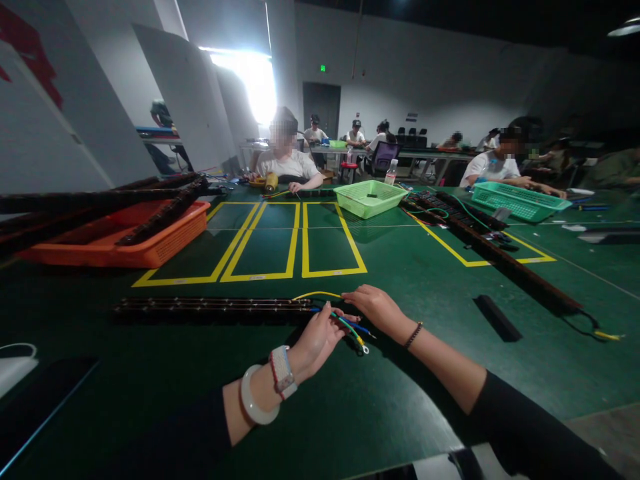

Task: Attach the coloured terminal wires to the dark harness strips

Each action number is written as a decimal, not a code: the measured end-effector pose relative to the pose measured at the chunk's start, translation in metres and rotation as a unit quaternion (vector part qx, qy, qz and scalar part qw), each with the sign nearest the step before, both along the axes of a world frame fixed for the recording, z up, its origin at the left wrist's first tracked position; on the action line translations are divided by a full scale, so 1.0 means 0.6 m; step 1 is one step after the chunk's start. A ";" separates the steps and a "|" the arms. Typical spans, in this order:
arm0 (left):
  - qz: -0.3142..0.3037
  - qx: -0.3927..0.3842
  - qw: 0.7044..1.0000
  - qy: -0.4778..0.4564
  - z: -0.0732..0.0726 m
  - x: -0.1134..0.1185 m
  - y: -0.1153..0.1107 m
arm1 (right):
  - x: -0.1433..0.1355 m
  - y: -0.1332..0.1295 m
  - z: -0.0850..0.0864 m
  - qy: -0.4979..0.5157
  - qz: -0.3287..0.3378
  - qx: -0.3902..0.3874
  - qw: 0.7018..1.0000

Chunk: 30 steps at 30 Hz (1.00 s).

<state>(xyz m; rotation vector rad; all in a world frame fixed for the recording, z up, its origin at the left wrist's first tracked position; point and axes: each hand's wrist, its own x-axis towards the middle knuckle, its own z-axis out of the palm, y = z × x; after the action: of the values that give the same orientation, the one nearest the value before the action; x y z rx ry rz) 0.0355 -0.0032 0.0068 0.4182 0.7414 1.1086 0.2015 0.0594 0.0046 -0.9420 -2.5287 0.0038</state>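
A long dark bar assembly [210, 307] with thin metal rods lies crosswise on the green table, wires coming out of its right end. Close to that end, my left hand [316, 340] is closed around the wires, thumb up. A blue wire [359, 327] and a green wire [347, 323] stick out past its fingers; a ring terminal [365, 349] tips the loose ends. My right hand [375, 308] pinches a yellow wire [315, 293] that arches over from the bar. Its fingertips are partly hidden.
An orange basket [175, 241] with more dark bars stands at left. Yellow taped rectangles [263, 277] mark the table. Beyond are a light green basket [370, 200], a teal basket [520, 201] and a person [287, 163]. A black strip [497, 319] and a long bar [520, 270] lie right.
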 end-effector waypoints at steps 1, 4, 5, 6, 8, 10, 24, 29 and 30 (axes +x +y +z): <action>-0.001 0.003 1.000 -0.001 -0.001 0.000 0.000 | -0.002 0.001 -0.003 -0.006 -0.002 -0.008 1.000; -0.002 0.007 1.000 -0.006 -0.003 0.000 0.002 | -0.006 0.002 -0.008 -0.025 -0.003 -0.015 1.000; -0.002 0.004 1.000 -0.007 -0.004 0.000 0.002 | -0.006 0.002 -0.007 -0.023 -0.002 -0.009 1.000; -0.003 0.001 1.000 -0.008 -0.005 0.000 0.003 | -0.005 0.001 -0.006 -0.012 -0.002 -0.002 1.000; -0.005 0.001 1.000 -0.011 -0.005 0.000 0.003 | 0.000 -0.004 0.001 0.034 0.002 0.009 0.999; -0.006 0.007 1.000 -0.014 -0.005 -0.001 0.003 | 0.009 -0.011 0.012 0.098 0.009 0.011 0.995; -0.032 0.017 0.999 -0.021 -0.003 0.003 0.008 | 0.002 -0.055 0.041 -0.095 0.068 0.039 0.992; -0.042 0.025 0.999 0.008 -0.005 -0.002 0.006 | 0.011 -0.046 0.035 0.035 -0.019 -0.053 0.998; -0.047 0.033 0.998 0.010 -0.007 -0.003 0.006 | 0.013 -0.043 0.034 0.064 -0.030 -0.060 0.996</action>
<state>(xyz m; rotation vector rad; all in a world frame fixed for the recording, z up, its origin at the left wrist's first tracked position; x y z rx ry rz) 0.0339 0.0002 0.0029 0.5158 0.6974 1.0447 0.2092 0.0334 0.0252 -1.0308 -2.4043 0.1944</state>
